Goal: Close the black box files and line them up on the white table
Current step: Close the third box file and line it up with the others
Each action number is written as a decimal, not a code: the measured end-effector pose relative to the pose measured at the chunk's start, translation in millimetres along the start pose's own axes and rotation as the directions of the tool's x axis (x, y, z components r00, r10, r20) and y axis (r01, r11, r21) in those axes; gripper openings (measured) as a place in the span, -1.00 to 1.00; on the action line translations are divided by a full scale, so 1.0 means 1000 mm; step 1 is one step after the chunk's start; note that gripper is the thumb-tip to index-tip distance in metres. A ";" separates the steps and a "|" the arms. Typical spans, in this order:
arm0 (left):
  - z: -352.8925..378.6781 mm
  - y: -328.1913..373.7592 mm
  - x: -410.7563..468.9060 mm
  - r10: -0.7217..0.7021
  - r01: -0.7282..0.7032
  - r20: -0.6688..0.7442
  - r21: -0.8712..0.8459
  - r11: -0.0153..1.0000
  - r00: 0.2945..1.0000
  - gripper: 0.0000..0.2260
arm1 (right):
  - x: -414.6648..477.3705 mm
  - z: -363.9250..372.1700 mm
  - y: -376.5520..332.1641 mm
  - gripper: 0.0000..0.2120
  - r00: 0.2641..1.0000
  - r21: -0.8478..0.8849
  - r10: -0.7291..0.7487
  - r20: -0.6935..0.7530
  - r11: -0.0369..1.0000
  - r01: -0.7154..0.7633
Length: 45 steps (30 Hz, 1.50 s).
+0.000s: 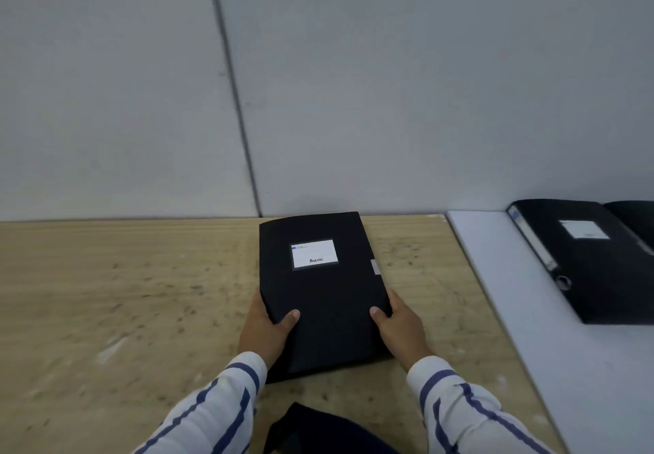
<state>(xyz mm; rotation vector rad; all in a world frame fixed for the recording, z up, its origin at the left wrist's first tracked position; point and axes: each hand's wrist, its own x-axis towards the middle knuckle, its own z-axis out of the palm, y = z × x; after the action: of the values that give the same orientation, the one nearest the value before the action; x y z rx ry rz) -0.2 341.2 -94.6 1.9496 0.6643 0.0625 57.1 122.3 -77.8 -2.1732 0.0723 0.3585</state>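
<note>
A closed black box file with a white label on its cover (320,291) lies flat on a pale, speckled wooden worktop (124,294), held at its near end by both bare hands. The left hand (265,329) clasps the file's left edge, thumb pressed on the cover and the other fingers hidden along or under the side. The right hand (398,326) mirrors it on the right edge — thumb on top, fingers wrapped round the side. Both wrists come out of white sleeves with blue stripes (456,404).

Beyond the right hand's fingertips, a small grey tab (375,266) sits on the file's right edge. Between the two forearms, close to the body, a dark rounded shape (311,432) shows at the bottom of the view; what it is cannot be told.

Well to the right of the right hand, the smooth white table (513,294) butts against the wooden worktop. On it a second black box file with a white cover label and a labelled spine with a finger ring (594,269) lies flat, closed, and just past it — at the frame's edge — the corner of a third black file (637,220). A grey panelled wall (389,82) stands behind both surfaces, far beyond the hands.
</note>
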 end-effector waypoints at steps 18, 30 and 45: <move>0.238 0.133 -0.001 0.025 -0.034 0.132 0.068 0.997 0.991 -0.39 | 0.073 -0.213 0.126 -0.67 0.983 -0.024 0.084 -0.165 0.996 -0.089; 0.278 0.155 0.007 0.038 -0.058 0.194 0.099 0.993 0.980 -0.38 | 0.092 -0.239 0.141 -0.58 0.960 -0.128 0.104 -0.261 0.982 -0.141; 0.282 0.165 0.001 0.026 -0.046 0.158 0.130 0.990 0.987 -0.35 | 0.086 -0.232 0.132 -0.55 0.954 -0.466 -0.027 -0.297 0.876 -0.120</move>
<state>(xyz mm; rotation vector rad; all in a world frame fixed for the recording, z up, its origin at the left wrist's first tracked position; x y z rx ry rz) 162.7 58.1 -86.5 2.0709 0.5415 -0.1139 168.9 -135.5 -78.3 -2.7143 0.2253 0.0722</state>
